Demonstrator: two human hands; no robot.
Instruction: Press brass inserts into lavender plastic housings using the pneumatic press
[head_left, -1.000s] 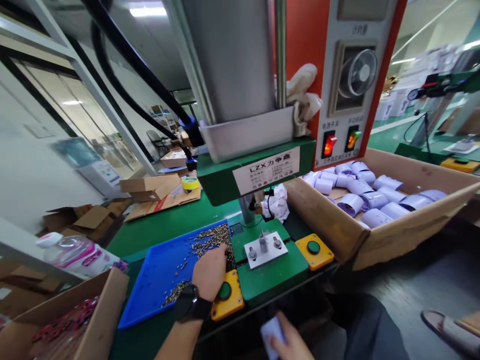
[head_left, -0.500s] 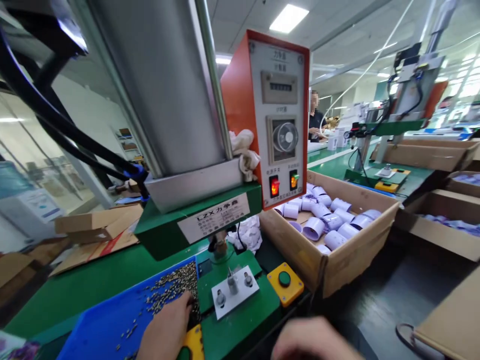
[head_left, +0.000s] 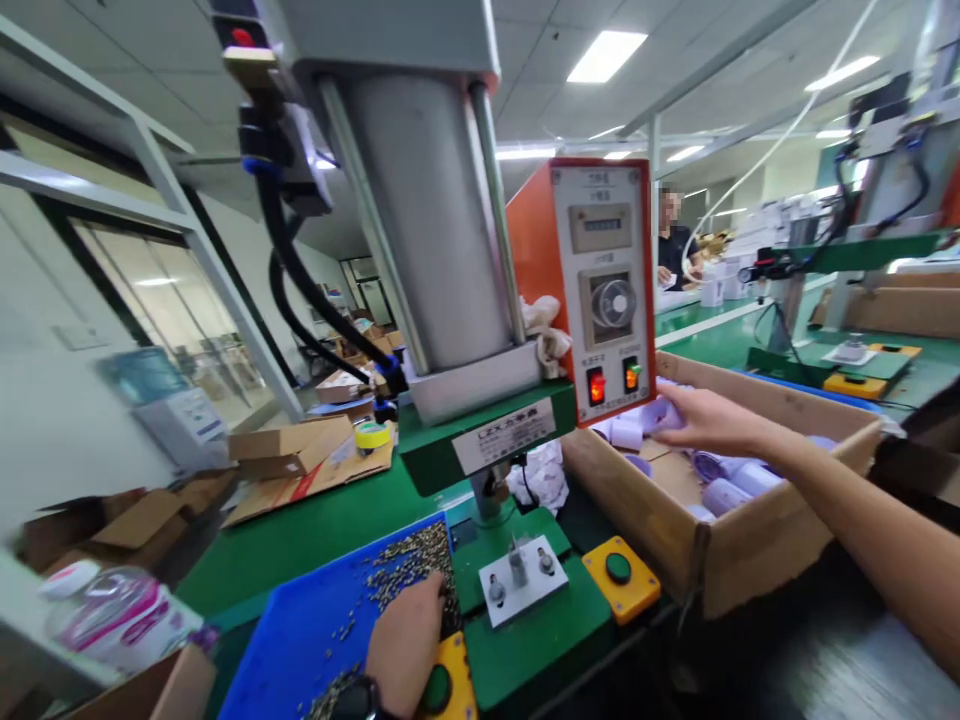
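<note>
Right of frame, your right hand pinches a lilac roll at the carton, likely light, thin-walled, best taken by its rim; lower centre, your left hand curls at metal bits, pinch unclear.

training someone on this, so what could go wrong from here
The left hand lies close to a green button and might bump it. It could also push small metal parts over the edge of the blue tray. The right hand, at a purple roll in the carton, could jostle others.
</note>
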